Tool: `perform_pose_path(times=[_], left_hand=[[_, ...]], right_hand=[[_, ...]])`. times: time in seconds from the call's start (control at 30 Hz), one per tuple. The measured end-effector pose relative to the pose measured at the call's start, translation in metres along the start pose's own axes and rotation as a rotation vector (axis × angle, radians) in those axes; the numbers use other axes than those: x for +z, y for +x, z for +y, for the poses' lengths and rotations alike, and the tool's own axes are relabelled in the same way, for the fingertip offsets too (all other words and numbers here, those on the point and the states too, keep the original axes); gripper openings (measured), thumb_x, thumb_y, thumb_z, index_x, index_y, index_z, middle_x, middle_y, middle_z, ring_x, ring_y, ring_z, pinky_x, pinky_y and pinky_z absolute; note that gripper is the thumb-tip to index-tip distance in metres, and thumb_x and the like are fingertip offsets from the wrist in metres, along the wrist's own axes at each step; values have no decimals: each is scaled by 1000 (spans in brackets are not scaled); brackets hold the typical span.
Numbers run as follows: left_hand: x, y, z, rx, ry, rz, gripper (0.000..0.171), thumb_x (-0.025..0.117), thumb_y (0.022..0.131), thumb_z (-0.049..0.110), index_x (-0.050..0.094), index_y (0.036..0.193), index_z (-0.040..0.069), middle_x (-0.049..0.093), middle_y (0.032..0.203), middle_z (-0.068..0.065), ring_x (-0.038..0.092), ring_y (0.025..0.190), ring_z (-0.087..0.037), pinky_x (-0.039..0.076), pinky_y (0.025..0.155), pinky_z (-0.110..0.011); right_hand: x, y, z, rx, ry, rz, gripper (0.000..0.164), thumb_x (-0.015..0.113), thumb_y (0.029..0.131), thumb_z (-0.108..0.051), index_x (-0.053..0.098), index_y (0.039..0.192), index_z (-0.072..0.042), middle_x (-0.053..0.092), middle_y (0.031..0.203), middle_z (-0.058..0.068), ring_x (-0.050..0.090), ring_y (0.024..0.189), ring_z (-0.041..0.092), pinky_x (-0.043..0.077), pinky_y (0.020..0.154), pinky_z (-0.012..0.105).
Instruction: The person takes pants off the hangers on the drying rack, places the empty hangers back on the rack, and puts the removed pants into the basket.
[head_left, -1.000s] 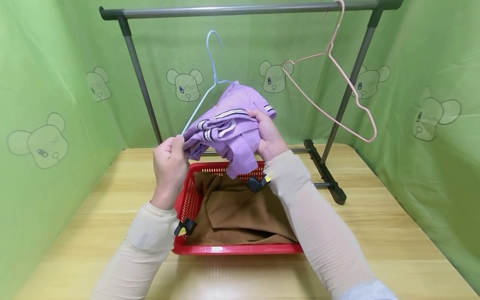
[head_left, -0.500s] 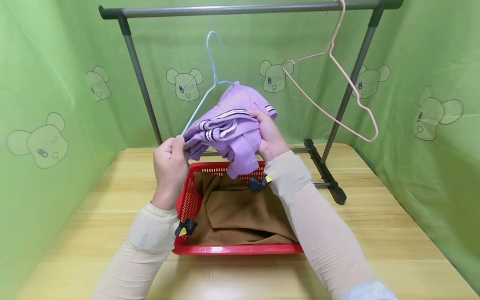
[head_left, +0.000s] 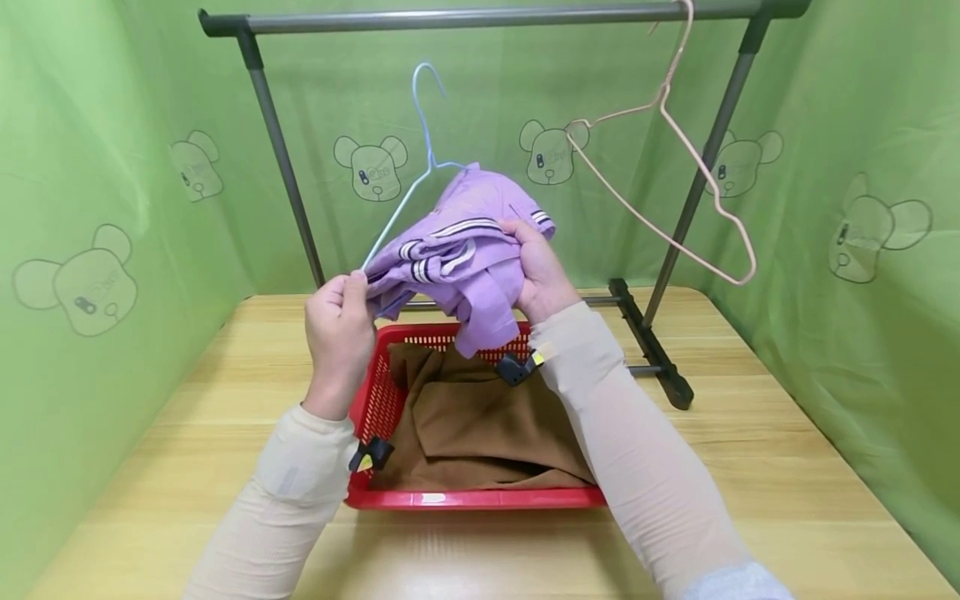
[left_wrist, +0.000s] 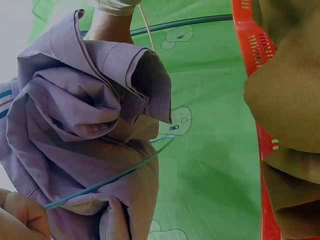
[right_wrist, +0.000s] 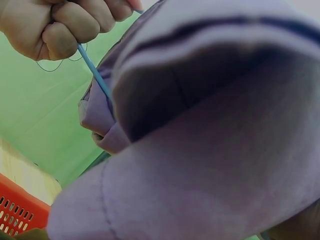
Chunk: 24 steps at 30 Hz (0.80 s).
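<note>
In the head view my left hand [head_left: 341, 342] pinches the lower left corner of a light-blue wire hanger [head_left: 431, 162], close to the edge of a bunched purple shirt [head_left: 487, 200]. White and navy stripes trim the shirt. The hanger's right side runs under the fabric, and its hook stands free. My right hand [head_left: 546, 271] grips the right part of the shirt, thumb on top, its other fingers hidden. In the right wrist view a fabric opening [right_wrist: 165, 95] gapes close to the camera, and my left hand's curled fingers [right_wrist: 75, 22] hold the blue bar.
Below my hands sits a red basket [head_left: 480, 499] with brown cloth [head_left: 495, 417] in it, on a wooden table [head_left: 202, 467]. Behind stands a rack with a grey rail [head_left: 465, 21]. A pink wire hanger [head_left: 667, 82] hangs from its right side. Green curtains surround the table.
</note>
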<state>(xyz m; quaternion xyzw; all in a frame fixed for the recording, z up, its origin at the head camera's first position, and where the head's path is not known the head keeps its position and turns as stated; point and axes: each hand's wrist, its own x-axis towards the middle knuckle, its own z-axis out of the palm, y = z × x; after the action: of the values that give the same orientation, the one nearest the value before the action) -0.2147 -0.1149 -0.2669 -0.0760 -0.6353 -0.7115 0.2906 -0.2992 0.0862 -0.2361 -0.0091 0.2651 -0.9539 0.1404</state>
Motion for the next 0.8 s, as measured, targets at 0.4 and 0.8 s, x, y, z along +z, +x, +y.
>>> perform_pose_path(times=[0.4, 0.8], left_hand=[[0, 0, 0, 32, 123, 39, 35, 48, 99, 10, 62, 75, -11, 68, 77, -21, 62, 59, -18, 34, 42, -20], [0, 0, -1, 51, 178, 57, 37, 48, 99, 11, 59, 70, -9, 68, 74, -22, 59, 56, -14, 29, 41, -21]], right_hand=[[1, -3, -3, -13, 1, 4, 12, 46, 99, -4, 54, 101, 4, 67, 86, 15, 66, 73, 23, 56, 69, 27], [1, -5, -5, -14, 0, 3, 13, 45, 100, -5, 54, 100, 4, 67, 85, 15, 66, 72, 23, 56, 68, 26]])
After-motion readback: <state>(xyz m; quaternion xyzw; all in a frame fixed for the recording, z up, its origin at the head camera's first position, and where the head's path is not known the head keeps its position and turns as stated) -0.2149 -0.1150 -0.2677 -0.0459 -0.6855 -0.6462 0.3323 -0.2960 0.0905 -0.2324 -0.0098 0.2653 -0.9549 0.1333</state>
